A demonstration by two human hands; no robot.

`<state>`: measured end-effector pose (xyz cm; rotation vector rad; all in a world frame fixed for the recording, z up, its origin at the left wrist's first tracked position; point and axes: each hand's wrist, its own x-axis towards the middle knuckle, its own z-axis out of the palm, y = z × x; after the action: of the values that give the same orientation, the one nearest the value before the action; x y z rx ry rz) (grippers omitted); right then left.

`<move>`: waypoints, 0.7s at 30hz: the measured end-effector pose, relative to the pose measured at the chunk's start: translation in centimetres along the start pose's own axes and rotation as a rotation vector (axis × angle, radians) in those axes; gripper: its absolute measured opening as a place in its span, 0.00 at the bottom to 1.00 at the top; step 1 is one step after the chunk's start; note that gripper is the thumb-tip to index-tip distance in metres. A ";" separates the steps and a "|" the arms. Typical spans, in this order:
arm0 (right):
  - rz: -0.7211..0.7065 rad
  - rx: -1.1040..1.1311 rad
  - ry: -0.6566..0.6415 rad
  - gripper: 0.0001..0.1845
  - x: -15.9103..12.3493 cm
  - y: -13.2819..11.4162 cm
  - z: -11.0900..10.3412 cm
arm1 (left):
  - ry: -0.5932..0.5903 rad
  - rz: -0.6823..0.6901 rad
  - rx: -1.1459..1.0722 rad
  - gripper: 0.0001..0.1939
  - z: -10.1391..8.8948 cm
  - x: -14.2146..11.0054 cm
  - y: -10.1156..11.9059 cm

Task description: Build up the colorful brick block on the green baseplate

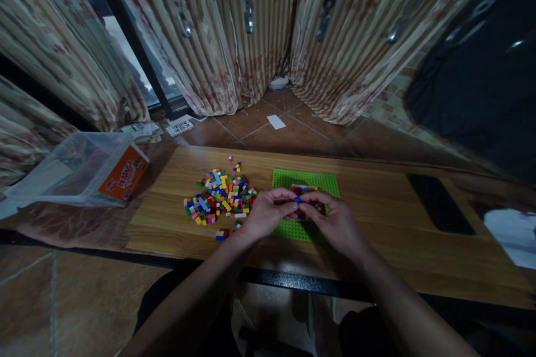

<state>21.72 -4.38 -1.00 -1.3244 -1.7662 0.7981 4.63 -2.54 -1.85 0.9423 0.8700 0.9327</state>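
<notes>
Together, the left hand and right hand pinched a small blue toy brick between their fingertips, above a green studded baseplate on the wooden worktop. Partly hidden beneath them was a multicoloured brick build; a loose brick pile lay leftward.

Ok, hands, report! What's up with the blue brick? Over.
Left hand, right hand: both pinching blue brick. Green baseplate below. Hands partly hide other bricks there.
</notes>
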 end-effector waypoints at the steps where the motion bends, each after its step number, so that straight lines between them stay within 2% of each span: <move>1: 0.009 0.014 -0.009 0.09 0.0 0.0 0.0 | 0.004 -0.001 -0.002 0.15 0.0 0.0 0.0; 7: 0.040 0.041 -0.017 0.09 -0.1 0.0 -0.1 | 0.026 0.018 0.038 0.13 -0.1 0.1 -0.1; 13: 0.025 -0.048 -0.039 0.09 0.1 -0.3 -0.4 | 0.030 0.045 0.093 0.11 -0.1 0.0 -0.1; 16: 0.004 -0.138 0.026 0.10 0.5 0.3 -1.5 | 0.036 0.043 0.120 0.10 -0.1 0.1 -0.3; 19: -0.013 -0.246 0.141 0.10 1.0 1.5 -3.0 | 0.084 0.046 0.143 0.09 -0.1 0.3 -0.5; 21: -0.011 -0.295 0.173 0.11 1.3 2.3 -3.7 | 0.111 0.042 0.150 0.07 -0.2 0.4 -0.5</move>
<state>25.80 -2.39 -0.76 -1.5229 -1.7980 0.4115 4.77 -2.25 -2.49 1.0477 1.0287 0.9727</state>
